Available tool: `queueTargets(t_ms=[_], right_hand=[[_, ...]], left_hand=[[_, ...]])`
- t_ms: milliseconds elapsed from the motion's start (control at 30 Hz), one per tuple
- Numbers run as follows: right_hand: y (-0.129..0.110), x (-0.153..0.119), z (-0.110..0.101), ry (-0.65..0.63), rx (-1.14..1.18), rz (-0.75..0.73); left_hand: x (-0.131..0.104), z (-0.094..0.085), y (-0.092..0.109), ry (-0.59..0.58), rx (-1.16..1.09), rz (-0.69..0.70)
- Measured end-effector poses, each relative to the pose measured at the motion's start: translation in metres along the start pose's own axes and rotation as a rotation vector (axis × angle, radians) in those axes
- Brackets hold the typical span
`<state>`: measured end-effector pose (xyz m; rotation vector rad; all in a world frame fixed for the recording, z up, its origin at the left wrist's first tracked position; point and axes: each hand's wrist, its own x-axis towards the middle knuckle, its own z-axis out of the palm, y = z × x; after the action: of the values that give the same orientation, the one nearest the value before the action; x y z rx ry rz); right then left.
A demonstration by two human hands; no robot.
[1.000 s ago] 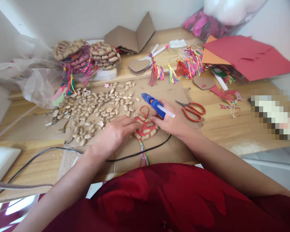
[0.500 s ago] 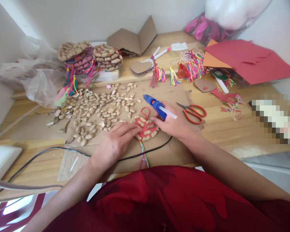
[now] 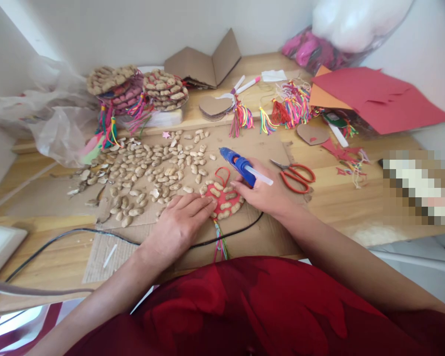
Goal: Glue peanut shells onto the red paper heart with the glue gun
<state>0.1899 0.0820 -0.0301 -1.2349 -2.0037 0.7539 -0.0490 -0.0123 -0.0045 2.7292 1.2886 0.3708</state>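
In front of me lies a red heart-like piece (image 3: 224, 199) with peanuts stuck along its edge and across its middle. A red cord loop sticks up from its top, and a colourful tassel (image 3: 220, 242) hangs at its bottom. My left hand (image 3: 185, 217) rests over its left edge, fingers together and fingertips pressed down; what is under them is hidden. My right hand (image 3: 265, 190) is closed round a blue hot glue gun (image 3: 238, 164) with a clear glue stick in its back. The nozzle points up and left, away from the red piece, while the right fingertips are close to its upper right edge.
Loose peanuts (image 3: 144, 165) spread over the cardboard sheet (image 3: 244, 138) on the left. Orange-handled scissors (image 3: 296, 177) lie right of my right hand. A black cable (image 3: 77, 230) crosses in front. Finished peanut pieces (image 3: 165, 89), tassels (image 3: 296, 104) and red sheets (image 3: 385, 96) lie behind.
My left hand has shifted slightly to the right over the red piece, its fingers closer together. My right hand and the glue gun have stayed almost still. The view has tilted a little.
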Motion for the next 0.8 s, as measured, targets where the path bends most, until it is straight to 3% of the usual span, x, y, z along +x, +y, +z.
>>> queueTargets(t_ms=[333, 800], right_hand=[[0.012, 0.000, 0.005, 0.103, 0.076, 0.028], [0.015, 0.001, 0.007, 0.108, 0.099, 0.039]], left_hand=[[0.003, 0.000, 0.001, 0.019, 0.015, -0.015], [0.002, 0.005, 0.001, 0.031, -0.015, -0.034]])
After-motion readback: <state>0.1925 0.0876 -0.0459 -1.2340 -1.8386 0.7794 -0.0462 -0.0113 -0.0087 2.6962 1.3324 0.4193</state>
